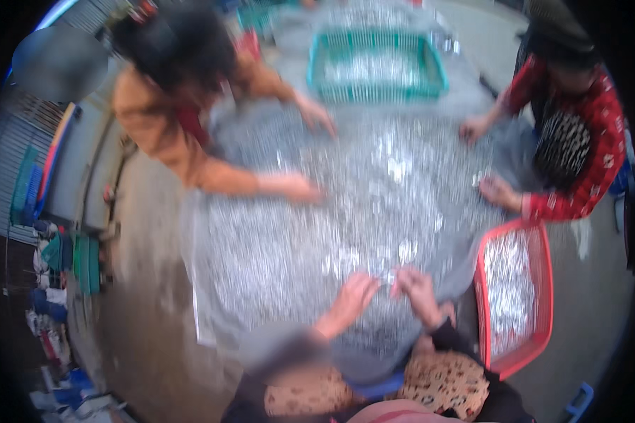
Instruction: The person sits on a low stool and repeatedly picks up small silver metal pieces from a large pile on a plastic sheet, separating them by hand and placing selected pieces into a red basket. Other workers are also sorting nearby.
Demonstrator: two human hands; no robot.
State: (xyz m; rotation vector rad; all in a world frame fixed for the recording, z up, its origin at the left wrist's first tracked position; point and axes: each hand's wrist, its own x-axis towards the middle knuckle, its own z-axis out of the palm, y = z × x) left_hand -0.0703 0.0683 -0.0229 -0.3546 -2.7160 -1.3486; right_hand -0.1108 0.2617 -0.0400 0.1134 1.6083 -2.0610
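Note:
A layer of small, slender silvery pieces (pixel 261 247) covers a wide grey sheet (pixel 197 296) before me; blur hides their exact kind. Over its near edge, my left hand (pixel 355 295) reaches in with bent fingers drawn together. Just right of it, my right hand (pixel 418 290) is likewise closed, its fingertips pointing toward the left hand's. Something pale and shiny (pixel 386 278) shows between the two sets of fingertips, too smeared to name.
Across on the left, a person in an orange-brown top (pixel 152 134) reaches over the pieces; another in a red patterned top (pixel 585 155) works at the right. A red basket (pixel 481 296) of silvery pieces stands right of me, a green basket (pixel 437 77) at the far side.

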